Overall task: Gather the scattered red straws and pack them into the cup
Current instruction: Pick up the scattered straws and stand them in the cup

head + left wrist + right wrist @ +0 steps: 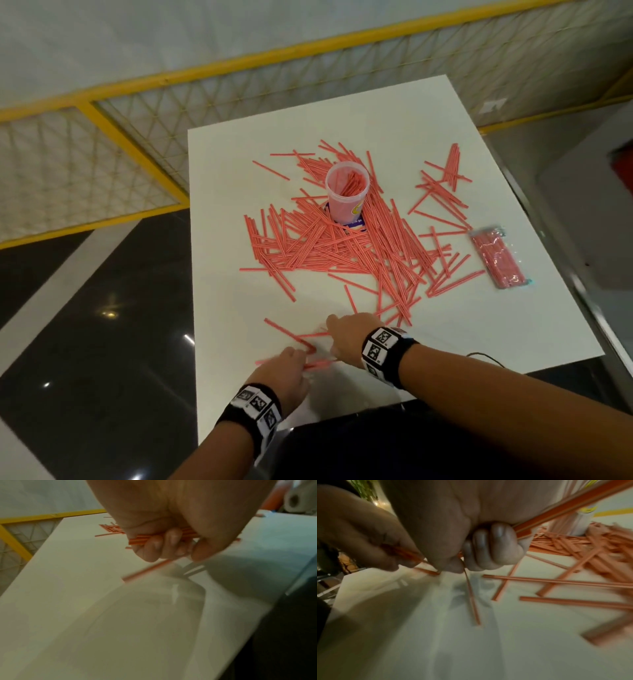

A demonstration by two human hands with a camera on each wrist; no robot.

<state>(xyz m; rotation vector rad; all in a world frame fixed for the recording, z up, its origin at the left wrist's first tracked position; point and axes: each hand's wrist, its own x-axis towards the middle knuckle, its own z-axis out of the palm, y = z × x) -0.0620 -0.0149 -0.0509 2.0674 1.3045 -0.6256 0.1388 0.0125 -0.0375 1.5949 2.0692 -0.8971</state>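
Note:
A clear plastic cup stands upright mid-table with some red straws inside. A big heap of red straws lies scattered around it. Both hands work at the near edge of the table. My left hand curls its fingers round a small bunch of straws, and one more straw pokes out below them. My right hand grips a bunch of straws in its curled fingers, and a single straw hangs from its fingertips. The two hands nearly touch.
A sealed packet of red straws lies near the right edge of the white table. A smaller scatter of straws sits at the far right. A yellow-framed mesh fence runs behind, and dark floor lies to the left.

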